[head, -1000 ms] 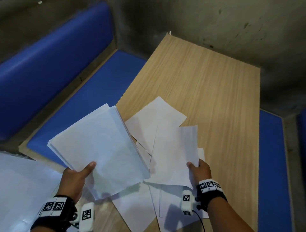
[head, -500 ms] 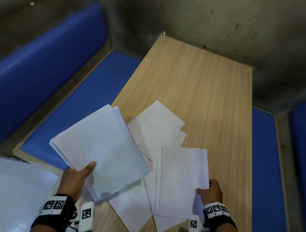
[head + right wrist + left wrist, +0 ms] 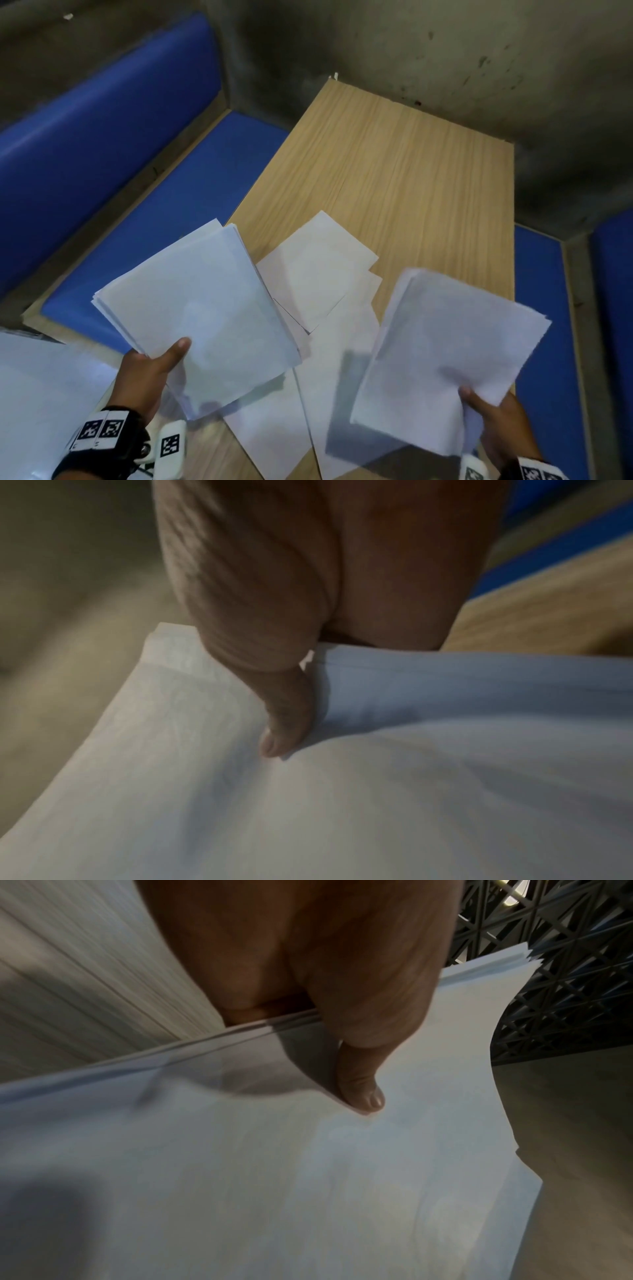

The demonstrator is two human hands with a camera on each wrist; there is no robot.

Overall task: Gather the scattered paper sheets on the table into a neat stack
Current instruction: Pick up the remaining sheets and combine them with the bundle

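My left hand (image 3: pixel 150 366) holds a gathered stack of white sheets (image 3: pixel 198 308) above the table's left edge, thumb on top, fingers hidden beneath. In the left wrist view that thumb (image 3: pixel 359 1088) presses the stack (image 3: pixel 274 1177). My right hand (image 3: pixel 493 421) pinches a couple of lifted sheets (image 3: pixel 452 353) at their near corner, over the table's right side. The right wrist view shows its thumb (image 3: pixel 284 723) on the paper (image 3: pixel 342 804). Several loose sheets (image 3: pixel 318 270) still lie overlapping on the wooden table (image 3: pixel 394 164) between both hands.
Blue cushioned benches (image 3: pixel 154 205) flank the table on the left and on the right (image 3: pixel 541 308). A grey concrete wall (image 3: pixel 411 44) stands behind. More white paper (image 3: pixel 41 404) lies at the lower left. The table's far half shows bare wood.
My right hand has lifted its sheets off the table and swung them to the right and toward me. The left hand keeps its stack almost still.
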